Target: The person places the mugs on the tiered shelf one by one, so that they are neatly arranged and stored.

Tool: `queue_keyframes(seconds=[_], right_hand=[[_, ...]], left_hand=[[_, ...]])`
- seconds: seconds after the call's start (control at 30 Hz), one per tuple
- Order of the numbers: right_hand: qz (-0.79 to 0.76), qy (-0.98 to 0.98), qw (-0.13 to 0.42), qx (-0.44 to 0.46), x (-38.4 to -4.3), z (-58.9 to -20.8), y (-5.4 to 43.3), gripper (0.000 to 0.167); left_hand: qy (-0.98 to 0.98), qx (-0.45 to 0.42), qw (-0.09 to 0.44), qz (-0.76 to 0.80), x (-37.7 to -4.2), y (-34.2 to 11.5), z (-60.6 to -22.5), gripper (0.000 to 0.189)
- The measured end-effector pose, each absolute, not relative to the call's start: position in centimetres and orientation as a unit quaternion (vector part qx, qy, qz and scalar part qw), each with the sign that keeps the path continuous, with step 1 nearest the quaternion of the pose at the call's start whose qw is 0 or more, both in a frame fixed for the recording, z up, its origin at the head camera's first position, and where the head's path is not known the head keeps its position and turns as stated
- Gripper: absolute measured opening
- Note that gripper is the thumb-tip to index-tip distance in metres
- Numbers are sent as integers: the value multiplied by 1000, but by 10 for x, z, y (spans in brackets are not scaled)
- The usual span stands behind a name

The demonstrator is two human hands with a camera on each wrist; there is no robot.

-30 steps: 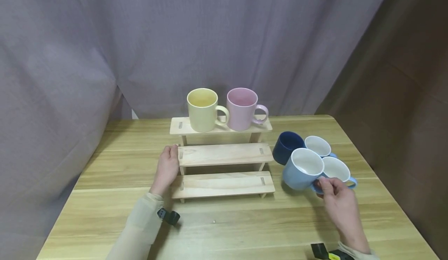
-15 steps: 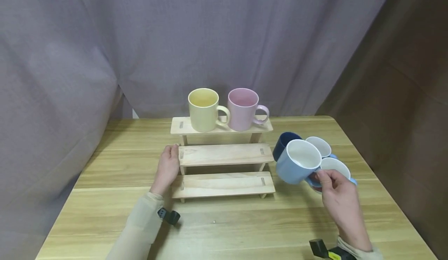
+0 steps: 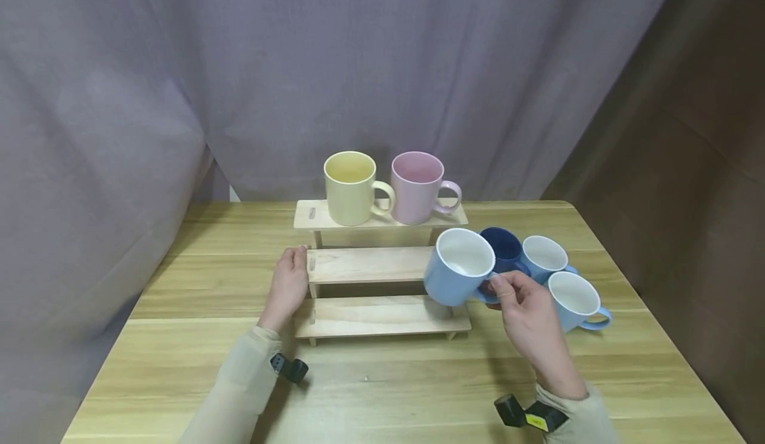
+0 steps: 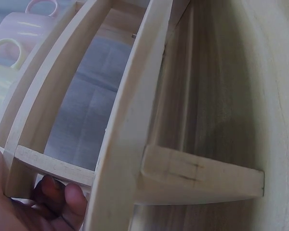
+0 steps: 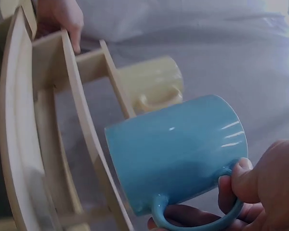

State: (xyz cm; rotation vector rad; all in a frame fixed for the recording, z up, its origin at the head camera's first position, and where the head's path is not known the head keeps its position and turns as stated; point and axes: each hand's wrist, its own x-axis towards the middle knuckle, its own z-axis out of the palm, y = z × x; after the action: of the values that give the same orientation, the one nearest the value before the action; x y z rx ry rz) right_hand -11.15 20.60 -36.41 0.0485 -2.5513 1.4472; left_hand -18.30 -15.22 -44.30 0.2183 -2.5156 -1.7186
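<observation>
My right hand pinches the handle of a light blue mug with a white inside. That mug is slightly tilted, in the air before the right ends of the middle and lowest shelves of a three-step wooden rack. In the right wrist view, thumb and fingers curl round the handle of the blue mug. My left hand holds the rack's left side at the middle shelf; in the left wrist view its fingers curl beneath the side piece. A yellow mug and a pink mug stand upright on the top shelf.
Right of the rack, a dark blue mug and two light blue mugs, one behind and one nearer, stand on the wooden table. A grey curtain hangs behind the table.
My right hand has carried the light blue mug left and slightly up, from among the other mugs to the rack's right end. The left hand stays at the rack.
</observation>
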Motion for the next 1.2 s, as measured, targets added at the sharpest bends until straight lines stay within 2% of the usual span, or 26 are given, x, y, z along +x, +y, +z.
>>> queue_keyframes(seconds=[0.77, 1.2], right_hand=[[509, -851, 90, 88, -156, -374, 137, 20], [505, -854, 60, 108, -167, -373, 108, 24]], left_hand=[[-822, 70, 48, -563, -184, -150, -444, 43], [-824, 78, 52, -559, -184, -151, -443, 41]])
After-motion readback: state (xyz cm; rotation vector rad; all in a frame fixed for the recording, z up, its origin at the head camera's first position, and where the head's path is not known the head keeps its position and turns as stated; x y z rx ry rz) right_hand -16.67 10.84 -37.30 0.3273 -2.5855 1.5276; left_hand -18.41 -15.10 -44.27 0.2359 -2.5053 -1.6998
